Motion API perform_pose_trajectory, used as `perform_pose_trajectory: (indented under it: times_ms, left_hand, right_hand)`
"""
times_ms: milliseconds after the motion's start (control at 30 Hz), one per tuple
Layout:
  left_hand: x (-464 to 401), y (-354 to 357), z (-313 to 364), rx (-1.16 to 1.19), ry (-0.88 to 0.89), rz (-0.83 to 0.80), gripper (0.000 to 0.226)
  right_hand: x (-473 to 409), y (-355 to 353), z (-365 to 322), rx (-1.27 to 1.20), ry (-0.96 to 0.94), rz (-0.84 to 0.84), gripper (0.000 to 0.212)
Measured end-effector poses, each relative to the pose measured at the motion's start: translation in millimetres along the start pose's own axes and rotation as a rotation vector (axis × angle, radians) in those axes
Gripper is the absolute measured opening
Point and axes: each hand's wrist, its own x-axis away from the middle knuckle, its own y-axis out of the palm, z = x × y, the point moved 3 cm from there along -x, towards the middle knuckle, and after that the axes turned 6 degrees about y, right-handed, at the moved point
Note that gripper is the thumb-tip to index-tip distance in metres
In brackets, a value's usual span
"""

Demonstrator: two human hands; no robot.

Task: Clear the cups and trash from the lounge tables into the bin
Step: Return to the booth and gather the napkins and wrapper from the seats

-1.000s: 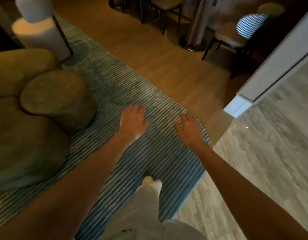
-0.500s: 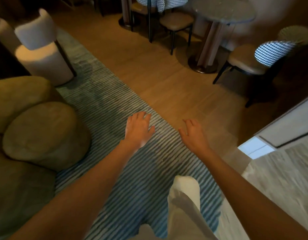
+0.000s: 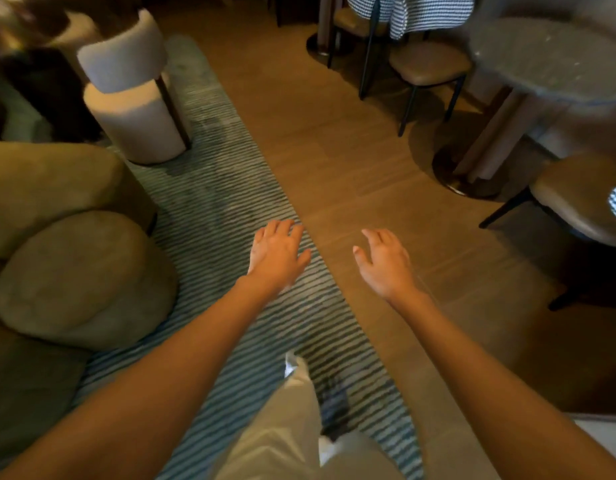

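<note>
My left hand (image 3: 277, 256) is stretched out in front of me over the edge of a striped teal rug (image 3: 216, 209), fingers apart, holding nothing. My right hand (image 3: 386, 263) hangs over the wooden floor (image 3: 337, 140), also open and empty. A round stone-topped table (image 3: 549, 60) stands at the upper right; its top is blurred and I see no cup or trash on it. No bin is in view.
An olive sofa with a round cushion (image 3: 74, 275) fills the left. A white round-backed chair (image 3: 133, 91) stands on the rug ahead. Tan-seated chairs (image 3: 427, 65) with checked backs surround the table; another chair (image 3: 580, 209) is at the right edge. My light trouser leg (image 3: 289, 420) steps forward.
The view has swung right and forward: the white wall and pale stone floor have left the frame, and the round table and chairs have come closer. Both hands stay open and empty.
</note>
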Motion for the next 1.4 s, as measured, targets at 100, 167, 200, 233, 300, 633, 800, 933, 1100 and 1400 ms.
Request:
perform_pose_trajectory:
  times_ms: [100, 167, 200, 233, 300, 633, 800, 933, 1100, 1400]
  left_hand:
    - [-65, 5, -13, -0.018, 0.001, -0.001, 0.052]
    - [-112, 5, -25, -0.012, -0.025, 0.000, 0.052]
    - [-136, 4, -31, -0.003, -0.039, 0.005, 0.052]
    - [-155, 3, -34, 0.004, -0.044, 0.007, 0.052]
    - [-199, 2, -40, 0.010, -0.041, 0.007, 0.052]
    - [-415, -12, -59, -0.009, -0.013, 0.004, 0.053]
    - [-533, 1, -72, -0.036, -0.055, -0.014, 0.053]
    - [-637, -14, -82, -0.038, -0.130, 0.017, 0.053]
    - [-740, -34, -102, -0.065, -0.219, 0.025, 0.055]
    - [-926, -34, -187, -0.058, -0.304, 0.017, 0.056]
  right_hand:
    - [-69, 0, 8, 0.019, -0.011, -0.010, 0.049]
    - [-116, -2, 12, 0.039, -0.015, -0.014, 0.050]
    - [-140, -5, 13, 0.052, -0.015, -0.019, 0.051]
    - [-160, -9, 14, 0.065, -0.009, -0.025, 0.051]
    - [-205, -19, 15, 0.084, 0.001, -0.032, 0.051]
    - [-407, -67, 40, 0.070, 0.056, -0.028, 0.052]
    - [-529, -77, 70, 0.073, 0.033, -0.051, 0.051]
    - [-643, -103, 79, 0.058, -0.022, -0.049, 0.051]
    - [-772, -131, 73, 0.100, -0.086, -0.070, 0.050]
    - [-985, -112, 52, 0.135, -0.154, -0.137, 0.050]
